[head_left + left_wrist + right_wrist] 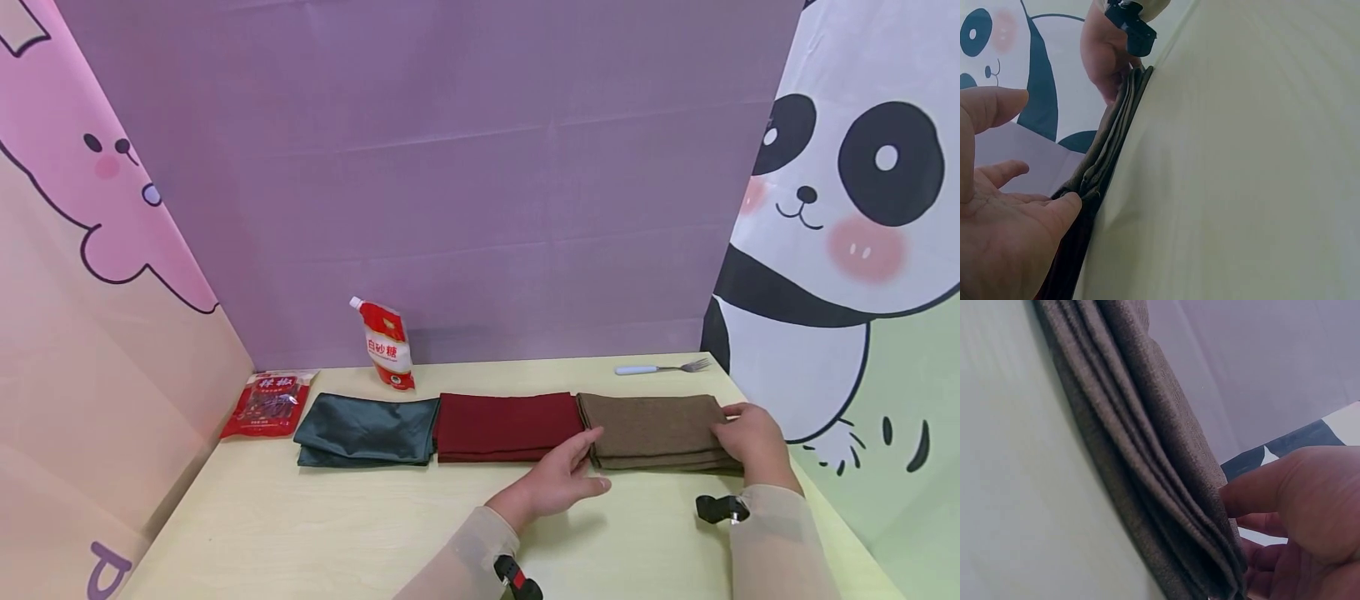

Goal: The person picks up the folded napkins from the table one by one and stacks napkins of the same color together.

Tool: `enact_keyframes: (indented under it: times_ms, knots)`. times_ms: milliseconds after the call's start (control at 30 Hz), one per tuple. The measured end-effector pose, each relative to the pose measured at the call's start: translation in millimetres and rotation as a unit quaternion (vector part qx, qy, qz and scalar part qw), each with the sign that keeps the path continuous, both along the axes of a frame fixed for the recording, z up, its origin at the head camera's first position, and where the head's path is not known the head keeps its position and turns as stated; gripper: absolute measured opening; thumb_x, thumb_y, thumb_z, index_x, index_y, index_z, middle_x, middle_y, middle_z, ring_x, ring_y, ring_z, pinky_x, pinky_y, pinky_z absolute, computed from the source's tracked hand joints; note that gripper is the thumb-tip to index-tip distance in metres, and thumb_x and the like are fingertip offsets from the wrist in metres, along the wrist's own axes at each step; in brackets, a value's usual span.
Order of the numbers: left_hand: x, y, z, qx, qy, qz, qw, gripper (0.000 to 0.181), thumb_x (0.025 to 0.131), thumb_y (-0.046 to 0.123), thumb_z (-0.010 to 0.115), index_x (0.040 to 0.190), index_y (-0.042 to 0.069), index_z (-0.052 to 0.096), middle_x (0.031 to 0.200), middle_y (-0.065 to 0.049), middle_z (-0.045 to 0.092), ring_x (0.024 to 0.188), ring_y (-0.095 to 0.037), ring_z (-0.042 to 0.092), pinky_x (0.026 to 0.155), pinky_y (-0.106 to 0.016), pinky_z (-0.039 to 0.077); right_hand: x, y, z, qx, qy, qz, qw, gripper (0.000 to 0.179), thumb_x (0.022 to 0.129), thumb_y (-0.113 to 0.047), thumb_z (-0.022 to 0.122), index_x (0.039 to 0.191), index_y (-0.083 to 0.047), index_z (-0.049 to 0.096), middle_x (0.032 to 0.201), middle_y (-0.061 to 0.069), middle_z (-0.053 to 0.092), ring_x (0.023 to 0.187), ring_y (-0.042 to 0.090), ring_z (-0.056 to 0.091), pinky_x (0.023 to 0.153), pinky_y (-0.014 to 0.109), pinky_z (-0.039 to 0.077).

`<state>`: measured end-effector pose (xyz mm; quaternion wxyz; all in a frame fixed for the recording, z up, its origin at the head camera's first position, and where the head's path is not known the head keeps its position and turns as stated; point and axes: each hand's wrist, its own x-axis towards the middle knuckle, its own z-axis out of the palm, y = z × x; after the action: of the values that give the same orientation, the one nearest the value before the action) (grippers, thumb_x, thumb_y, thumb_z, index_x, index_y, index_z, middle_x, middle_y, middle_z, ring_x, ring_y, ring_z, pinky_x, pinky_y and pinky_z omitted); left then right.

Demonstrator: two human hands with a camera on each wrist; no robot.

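Three folded cloths lie side by side on the table: a dark teal one [367, 429], a dark red one [506, 425] and a brown one [652, 429]. At the right end of the brown cloth, my right hand [757, 442] grips its edge. The right wrist view shows the thumb [1254, 490] against the stacked layers, with other fingertips partly hidden behind the cloth's end. My left hand [555, 479] has its fingers extended at the seam between the red and brown cloths. Thumb and fingers stand apart there, holding nothing.
A red bag of dried chilies [270, 406] lies at the table's left side. Behind the teal cloth a red and white sugar pouch [387, 346] stands against the purple backdrop [480, 183]. A fork [660, 367] with a pale handle lies behind the brown cloth.
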<state>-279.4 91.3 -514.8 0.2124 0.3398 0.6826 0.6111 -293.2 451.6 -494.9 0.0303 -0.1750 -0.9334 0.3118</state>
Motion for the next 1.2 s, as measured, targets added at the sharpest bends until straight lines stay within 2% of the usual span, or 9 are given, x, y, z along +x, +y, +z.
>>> enact_keyframes:
  times_ms: [200, 367, 700, 1200]
  knots:
    - [-0.4, 0.9, -2.0, 0.003, 0.000, -0.004, 1.0000, 0.077, 0.102, 0.009, 0.067, 0.166, 0.008, 0.024, 0.172, -0.001, 0.022, 0.157, -0.018, 0.018, 0.124, -0.036, 0.025, 6.4, -2.9, 4.1, -0.001, -0.003, -0.002, 1.0000, 0.053, 0.095, -0.016, 0.066, 0.134, 0.016, 0.051, 0.130, 0.043, 0.051, 0.114, 0.057, 0.053, 0.094, 0.064, 0.047]
    - [2.2, 0.5, 0.7, 0.008, -0.008, -0.009, 0.9999, 0.078, 0.102, 0.007, 0.067, 0.167, 0.008, 0.023, 0.172, -0.001, 0.022, 0.158, -0.019, 0.018, 0.125, -0.037, 0.024, 10.0, -3.7, 5.4, 0.001, 0.001, -0.004, 1.0000, 0.052, 0.094, -0.015, 0.066, 0.133, 0.016, 0.051, 0.129, 0.043, 0.051, 0.115, 0.058, 0.052, 0.095, 0.064, 0.047]
    - [2.2, 0.0, 1.1, 0.006, -0.012, -0.014, 0.9998, 0.078, 0.103, 0.008, 0.066, 0.167, 0.008, 0.022, 0.172, -0.001, 0.021, 0.158, -0.021, 0.017, 0.125, -0.037, 0.024, 7.2, 2.9, 2.2, 0.000, 0.003, -0.004, 1.0000, 0.051, 0.093, -0.017, 0.068, 0.131, 0.015, 0.053, 0.127, 0.043, 0.053, 0.113, 0.058, 0.054, 0.093, 0.064, 0.048]
    - [-0.9, -1.6, -2.6, 0.003, -0.011, -0.013, 0.9998, 0.076, 0.103, 0.009, 0.066, 0.167, 0.010, 0.023, 0.171, 0.002, 0.023, 0.157, -0.019, 0.018, 0.124, -0.035, 0.025, 7.0, 2.6, 4.4, -0.019, -0.018, -0.013, 0.9996, 0.051, 0.096, -0.017, 0.067, 0.132, 0.015, 0.052, 0.127, 0.043, 0.052, 0.114, 0.057, 0.054, 0.093, 0.063, 0.048]
